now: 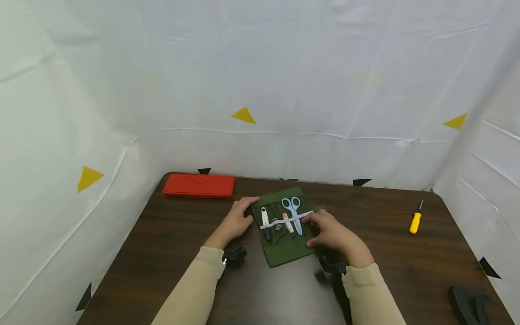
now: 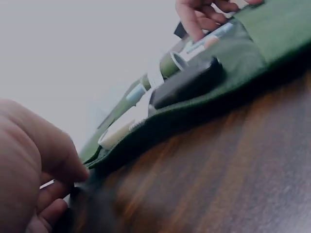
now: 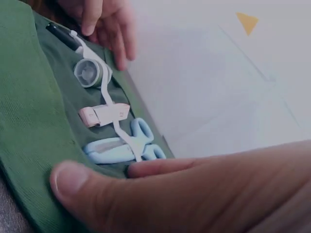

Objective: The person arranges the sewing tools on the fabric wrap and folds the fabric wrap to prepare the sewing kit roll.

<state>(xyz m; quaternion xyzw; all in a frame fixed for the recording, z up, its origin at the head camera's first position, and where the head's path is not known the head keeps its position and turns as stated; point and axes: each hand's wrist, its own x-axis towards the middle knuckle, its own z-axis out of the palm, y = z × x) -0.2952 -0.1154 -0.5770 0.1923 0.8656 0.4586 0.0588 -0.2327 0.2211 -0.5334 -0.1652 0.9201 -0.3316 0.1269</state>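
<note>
A green cloth roll-up kit point(image 1: 284, 256) lies unrolled on the table between my hands. Under its white elastic strap point(image 3: 105, 90) sit light-blue scissors point(image 1: 291, 205), a rolled tape measure point(image 3: 106, 115), a small clear round spool point(image 3: 88, 73) and a black-and-white slim tool point(image 2: 180, 87). My left hand point(image 1: 237, 219) pinches the kit's upper left edge between thumb and fingers. At the right side, my right hand point(image 1: 331, 232) rests on the cloth, thumb and forefinger spread apart. Its forefinger point(image 3: 158, 167) is beside the scissors, near the strap's end.
A red case point(image 1: 199, 185) lies at the table's back left. A yellow-handled screwdriver point(image 1: 415, 221) is on the right, and a black curved object point(image 1: 467, 304) sits at the front right corner. White sheeting point(image 1: 300, 81) rises behind the dark wooden table point(image 1: 373, 207).
</note>
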